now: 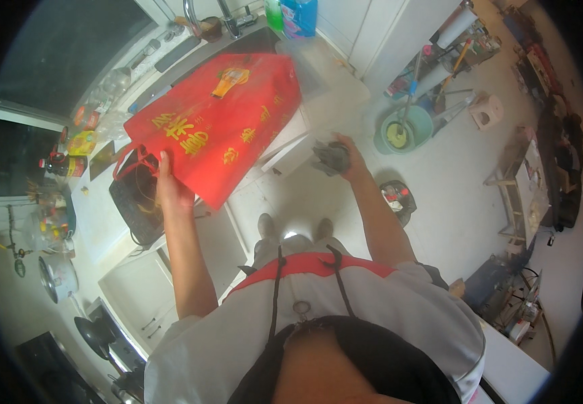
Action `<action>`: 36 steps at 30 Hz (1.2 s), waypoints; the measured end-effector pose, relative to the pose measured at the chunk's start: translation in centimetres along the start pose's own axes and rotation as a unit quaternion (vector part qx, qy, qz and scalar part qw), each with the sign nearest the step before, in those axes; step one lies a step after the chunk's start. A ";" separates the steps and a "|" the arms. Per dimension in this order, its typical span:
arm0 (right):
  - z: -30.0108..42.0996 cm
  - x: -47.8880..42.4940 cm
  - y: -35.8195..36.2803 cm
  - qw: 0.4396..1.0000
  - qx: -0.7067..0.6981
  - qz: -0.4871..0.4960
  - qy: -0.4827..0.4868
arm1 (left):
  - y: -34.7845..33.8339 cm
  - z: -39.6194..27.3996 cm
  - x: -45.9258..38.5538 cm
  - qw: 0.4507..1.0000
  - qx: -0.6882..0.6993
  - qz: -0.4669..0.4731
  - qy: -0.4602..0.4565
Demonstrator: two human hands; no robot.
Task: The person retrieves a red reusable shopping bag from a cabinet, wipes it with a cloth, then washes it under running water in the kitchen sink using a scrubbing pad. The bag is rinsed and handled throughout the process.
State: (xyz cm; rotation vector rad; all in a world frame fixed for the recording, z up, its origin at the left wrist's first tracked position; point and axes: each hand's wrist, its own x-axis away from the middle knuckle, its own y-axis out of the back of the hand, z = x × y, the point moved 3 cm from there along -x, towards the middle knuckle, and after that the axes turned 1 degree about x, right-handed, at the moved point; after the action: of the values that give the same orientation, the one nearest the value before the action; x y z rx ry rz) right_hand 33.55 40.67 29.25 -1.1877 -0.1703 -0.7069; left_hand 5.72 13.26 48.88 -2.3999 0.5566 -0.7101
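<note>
A large red non-woven bag [205, 126] with yellow printed writing lies flattened across the front of the sink and counter. My left hand [173, 189] grips its near edge beside the red handle loop [132, 161], thumb on top and the fingers hidden underneath. Bunched in my right hand [353, 157] is a dark grey cloth [331, 157], held over the floor to the right of the bag. A black induction cooktop [137, 202] sits on the counter, partly under the handle.
The steel sink [266, 38] and its faucet stand beyond the bag, with a blue detergent bottle [299, 17] nearby. Below the counter is an open drawer [286, 154]. A green mop bucket [405, 129], a black rubbish bag [400, 202] and a pink stool [486, 111] are on the floor.
</note>
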 end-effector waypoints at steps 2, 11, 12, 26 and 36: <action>0.3 0.7 1.5 1.000 0.006 -0.018 0.003 | -0.1 0.3 -1.4 1.000 -0.013 -0.021 -0.003; 1.8 8.3 1.0 0.982 0.078 -0.125 0.117 | 0.7 -1.8 -9.1 0.999 -0.043 -0.027 0.006; 1.7 8.9 1.3 0.980 0.084 -0.134 0.118 | 1.2 -2.7 -9.8 0.999 -0.047 -0.022 -0.006; 1.7 12.5 -2.5 0.984 0.064 -0.127 0.108 | 3.2 1.6 -16.9 0.973 -0.215 -0.056 0.056; 1.6 10.6 -6.3 0.991 0.103 -0.070 0.041 | -4.7 10.1 -4.4 0.937 -0.284 0.012 -0.202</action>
State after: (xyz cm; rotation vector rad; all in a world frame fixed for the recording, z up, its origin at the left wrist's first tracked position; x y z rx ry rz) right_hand 38.45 36.55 39.87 -0.9542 -0.2526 -0.8391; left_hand 9.35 23.17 43.18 -2.9501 0.6771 -0.0151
